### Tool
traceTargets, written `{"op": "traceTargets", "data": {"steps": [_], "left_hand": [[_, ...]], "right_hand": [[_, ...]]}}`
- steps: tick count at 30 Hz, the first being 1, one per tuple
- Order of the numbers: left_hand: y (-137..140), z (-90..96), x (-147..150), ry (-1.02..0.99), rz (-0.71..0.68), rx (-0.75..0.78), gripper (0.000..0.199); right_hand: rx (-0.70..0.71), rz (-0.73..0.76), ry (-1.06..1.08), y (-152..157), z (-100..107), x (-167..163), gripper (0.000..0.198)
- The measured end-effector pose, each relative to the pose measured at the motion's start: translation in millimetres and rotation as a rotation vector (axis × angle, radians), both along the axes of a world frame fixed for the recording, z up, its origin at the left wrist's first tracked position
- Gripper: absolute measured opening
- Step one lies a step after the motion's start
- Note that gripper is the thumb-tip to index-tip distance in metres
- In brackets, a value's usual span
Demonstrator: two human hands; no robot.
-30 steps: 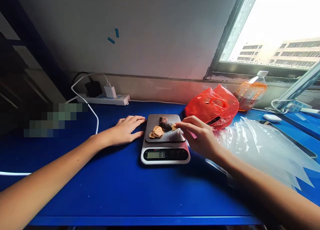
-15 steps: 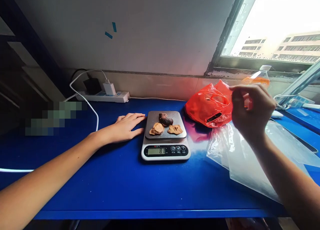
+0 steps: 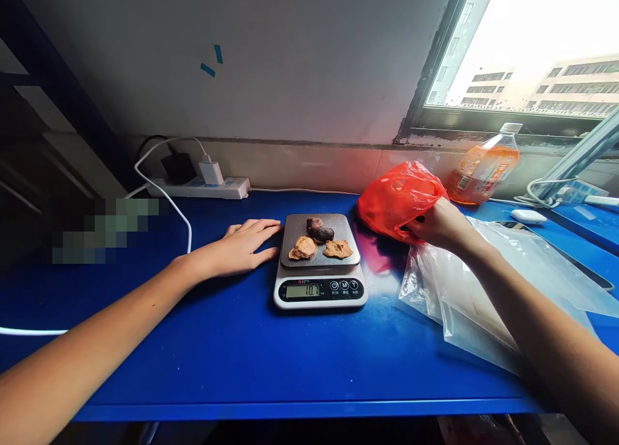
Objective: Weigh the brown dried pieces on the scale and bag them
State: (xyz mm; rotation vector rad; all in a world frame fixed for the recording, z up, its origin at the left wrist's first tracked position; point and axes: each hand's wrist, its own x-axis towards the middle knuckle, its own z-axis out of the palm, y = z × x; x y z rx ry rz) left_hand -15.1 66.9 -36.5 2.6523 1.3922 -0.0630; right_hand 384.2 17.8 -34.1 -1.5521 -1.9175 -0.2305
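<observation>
My left hand (image 3: 246,247) lies flat on the blue table, fingers stretched out beside the scale and thumb close to its edge. On the steel plate of the white kitchen scale (image 3: 346,229) rest two tan, dried, rough pieces, one on the left (image 3: 304,247) and one on the right (image 3: 338,248). Behind them sit dark brown, bumpy, rounded pieces (image 3: 320,233). Digits show on the display (image 3: 303,291), blurred. My right hand (image 3: 442,227) reaches into the opening of a red plastic bag (image 3: 394,200); its fingers are hidden inside.
Clear plastic bags (image 3: 476,303) lie under my right forearm. A bottle of orange drink (image 3: 485,164) leans by the wall, with a white case (image 3: 529,217) nearby. A power strip (image 3: 232,187) with a charger and a white cable (image 3: 167,188) is at the back left.
My right hand has moved left and down from in front of the bottle into the red bag. The scale's displayed digits have changed. My left hand has stayed in place.
</observation>
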Motion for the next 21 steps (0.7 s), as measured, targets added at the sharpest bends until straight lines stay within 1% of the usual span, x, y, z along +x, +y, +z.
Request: {"op": "traceTargets", "data": {"steps": [3, 6, 9, 14, 16, 18, 20, 21], "left_hand": [[-1.2, 2.0, 0.7, 0.009, -0.002, -0.006, 0.068], [-2.4, 3.9, 1.3, 0.016, -0.005, -0.013, 0.068], [-2.0, 4.1, 1.3, 0.025, -0.006, -0.011, 0.069], [-0.8, 2.4, 0.5, 0.036, -0.007, -0.004, 0.069], [-1.3, 1.9, 0.6, 0.030, -0.010, -0.004, 0.069], [-1.9, 2.1, 1.0, 0.020, -0.015, -0.007, 0.069], [-1.3, 2.9, 0.9, 0.016, -0.016, -0.014, 0.069], [-0.1, 3.4, 0.2, 0.014, -0.016, -0.022, 0.068]], "right_hand": [[-0.010, 0.043, -0.172, 5.0, -1.5, 7.8, 0.022], [-0.020, 0.016, -0.207, 7.3, -2.6, 12.5, 0.025], [-0.042, -0.004, -0.235, 6.2, -4.1, 10.3, 0.026], [-0.042, -0.090, -0.263, 3.5, -4.9, 2.8, 0.021], [-0.017, -0.074, -0.234, 2.8, -1.9, 0.6, 0.023], [0.024, -0.020, -0.201, 0.9, 4.7, -0.8, 0.024], [0.046, 0.043, -0.188, -4.0, 15.7, 0.7, 0.022], [0.050, 0.045, -0.193, -8.1, 22.8, 3.7, 0.019]]}}
